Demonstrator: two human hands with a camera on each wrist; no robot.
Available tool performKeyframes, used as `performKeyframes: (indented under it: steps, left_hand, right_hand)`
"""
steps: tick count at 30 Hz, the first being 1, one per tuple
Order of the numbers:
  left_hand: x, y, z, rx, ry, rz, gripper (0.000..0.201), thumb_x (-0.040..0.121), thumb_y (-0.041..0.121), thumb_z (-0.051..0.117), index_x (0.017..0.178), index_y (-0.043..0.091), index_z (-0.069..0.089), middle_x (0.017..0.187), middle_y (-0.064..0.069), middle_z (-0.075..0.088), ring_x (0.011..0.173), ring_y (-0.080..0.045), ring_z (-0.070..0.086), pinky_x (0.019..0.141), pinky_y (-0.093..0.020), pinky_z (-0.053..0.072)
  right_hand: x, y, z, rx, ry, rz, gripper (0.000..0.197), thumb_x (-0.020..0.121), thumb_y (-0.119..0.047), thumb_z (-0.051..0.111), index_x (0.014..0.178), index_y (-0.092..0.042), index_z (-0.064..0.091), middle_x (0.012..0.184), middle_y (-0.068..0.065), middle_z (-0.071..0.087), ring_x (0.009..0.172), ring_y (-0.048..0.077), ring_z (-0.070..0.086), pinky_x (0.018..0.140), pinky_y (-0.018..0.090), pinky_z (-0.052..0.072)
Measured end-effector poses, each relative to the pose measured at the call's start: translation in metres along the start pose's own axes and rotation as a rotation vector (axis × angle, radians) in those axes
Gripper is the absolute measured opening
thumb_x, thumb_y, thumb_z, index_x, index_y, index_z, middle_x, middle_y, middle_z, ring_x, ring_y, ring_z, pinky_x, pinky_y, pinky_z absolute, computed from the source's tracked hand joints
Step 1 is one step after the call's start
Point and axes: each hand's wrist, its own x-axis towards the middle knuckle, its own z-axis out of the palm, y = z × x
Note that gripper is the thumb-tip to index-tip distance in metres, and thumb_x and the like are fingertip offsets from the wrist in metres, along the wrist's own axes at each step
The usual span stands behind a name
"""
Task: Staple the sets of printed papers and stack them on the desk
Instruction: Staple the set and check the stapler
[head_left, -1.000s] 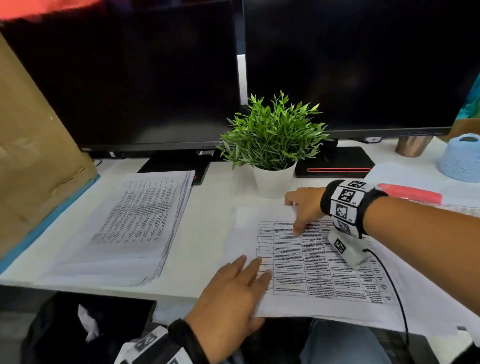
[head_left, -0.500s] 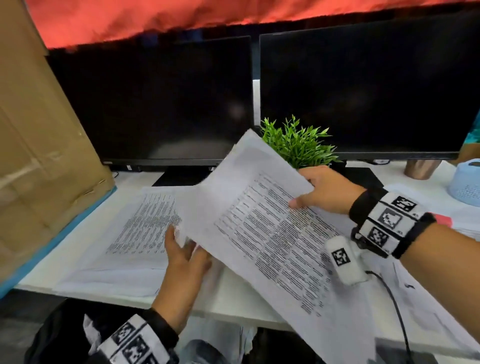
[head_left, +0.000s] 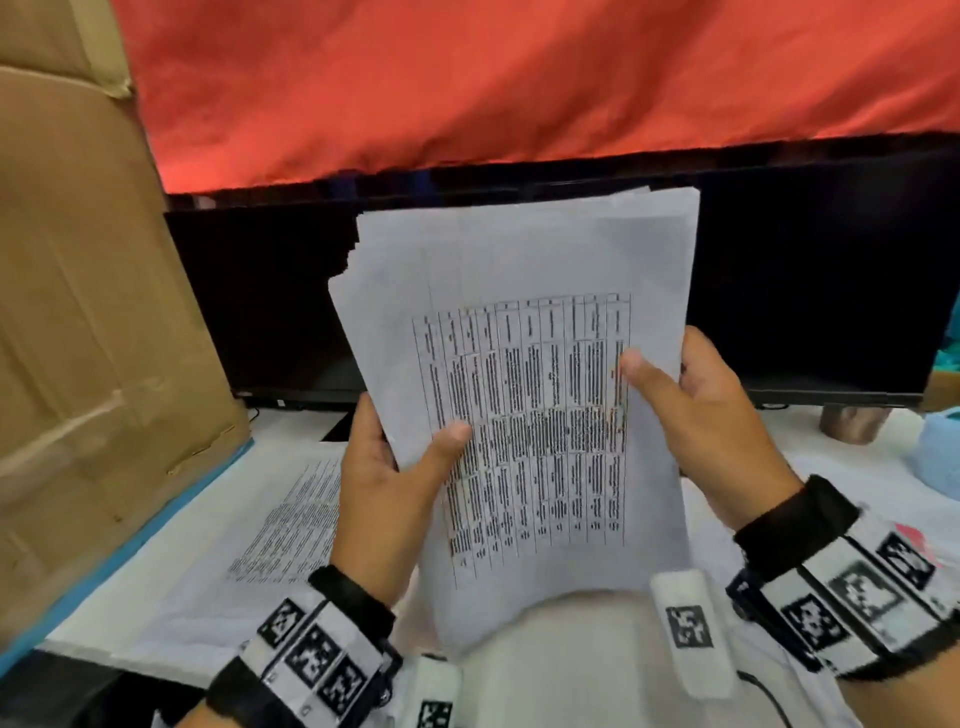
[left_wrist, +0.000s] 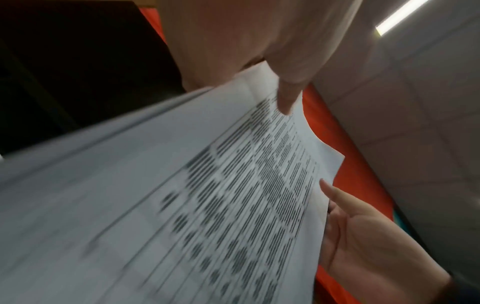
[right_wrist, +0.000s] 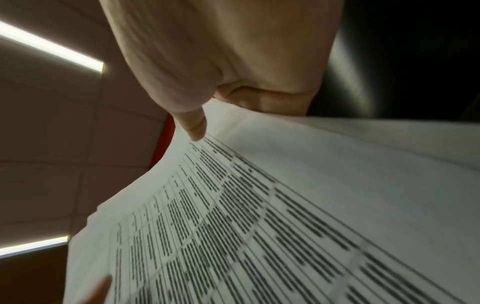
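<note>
Papers (head_left: 524, 395) now upright — both hands.

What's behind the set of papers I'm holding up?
Behind the held papers a black monitor shows on both sides, with red cloth above. The monitor's middle and the desk there are covered.
</note>
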Motion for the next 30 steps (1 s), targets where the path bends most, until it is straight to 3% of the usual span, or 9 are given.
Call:
performKeyframes:
  steps: [3,6,12,17,20,23,26,28,30]
  left_hand:
    - [-0.006,-0.005,0.001,0.034,-0.061,-0.109,0.059,0.071,0.021,0.076,0.126,0.025,0.057,0.115,0.008,0.071,0.107,-0.011,0.068,0.088,-0.029,0.055]
    - [-0.015,-0.014,0.001,0.094,-0.079,-0.175,0.044,0.071,0.025,0.077,0.113,0.029,0.065,0.108,0.011,0.073,0.103,-0.008,0.069,0.09,-0.032,0.052]
    - [-0.011,-0.023,-0.003,0.24,-0.049,-0.18,0.01,0.09,0.021,0.065,0.094,0.028,0.07,0.09,0.016,0.075,0.084,0.001,0.07,0.067,-0.01,0.051]
    - [0.01,0.003,0.001,0.387,-0.172,0.005,0.017,0.094,0.012,0.06,0.087,0.024,0.07,0.082,0.017,0.074,0.075,0.003,0.067,0.066,-0.008,0.049]
    - [0.017,0.015,0.006,0.541,-0.31,0.1,0.026,0.095,0.016,0.06,0.069,0.017,0.06,0.064,-0.006,0.061,0.056,-0.019,0.049,0.055,-0.028,0.043]
    - [0.023,0.018,0.01,0.684,-0.433,0.141,0.048,0.093,0.017,0.062,0.053,0.03,0.039,0.048,0.012,0.037,0.045,-0.007,0.03,0.046,-0.017,0.026]
    - [0.032,0.02,-0.005,0.82,-0.529,0.058,0.032,0.087,0.031,0.072,0.059,0.028,0.055,0.053,0.01,0.055,0.047,-0.014,0.049,0.046,-0.026,0.042]
    - [0.034,0.017,-0.025,0.88,-0.555,-0.093,0.022,0.08,0.037,0.077,0.078,0.016,0.071,0.075,-0.003,0.073,0.068,-0.025,0.068,0.064,-0.041,0.057]
    - [0.031,0.009,-0.048,0.806,-0.457,-0.217,0.019,0.078,0.027,0.08,0.086,0.01,0.075,0.083,-0.007,0.075,0.076,-0.024,0.072,0.067,-0.038,0.061]
  right_hand:
    - [-0.009,0.01,0.002,0.003,-0.005,0.035,0.047,0.087,-0.04,0.06,0.131,-0.029,0.05,0.121,-0.011,0.066,0.109,0.003,0.063,0.092,0.033,0.052]
    - [-0.012,0.015,0.002,-0.003,0.014,0.049,0.051,0.085,-0.039,0.062,0.133,-0.026,0.049,0.122,-0.009,0.065,0.11,0.005,0.063,0.094,0.034,0.052]
    - [-0.005,0.005,-0.001,-0.016,0.075,0.047,0.069,0.075,-0.041,0.069,0.134,-0.024,0.039,0.122,-0.008,0.062,0.107,0.005,0.063,0.092,0.037,0.055]
    - [0.006,-0.041,-0.02,-0.46,0.287,-0.398,0.098,0.072,-0.033,0.083,0.149,-0.018,0.024,0.148,-0.002,0.036,0.137,0.01,0.035,0.112,0.028,0.032]
    - [0.013,-0.07,-0.026,-0.784,0.066,-0.493,0.084,0.069,-0.041,0.081,0.14,-0.022,0.04,0.133,-0.005,0.053,0.125,0.012,0.048,0.108,0.033,0.037]
    - [0.027,-0.067,-0.031,-0.712,-0.106,-0.333,0.03,0.072,-0.03,0.081,0.098,-0.026,0.067,0.089,-0.007,0.07,0.085,0.007,0.064,0.082,0.035,0.052]
    - [0.03,-0.042,-0.046,-0.519,-0.065,-0.244,0.016,0.074,-0.016,0.081,0.071,-0.014,0.065,0.067,-0.009,0.069,0.061,0.0,0.058,0.062,0.022,0.05]
    - [0.023,-0.025,-0.062,-0.389,0.05,-0.228,0.015,0.074,-0.015,0.082,0.079,-0.011,0.068,0.078,-0.013,0.073,0.069,0.003,0.064,0.07,0.027,0.055]
    - [0.013,-0.01,-0.075,-0.289,0.162,-0.187,0.025,0.069,-0.027,0.084,0.085,-0.014,0.07,0.088,-0.01,0.074,0.078,0.011,0.068,0.078,0.037,0.057]
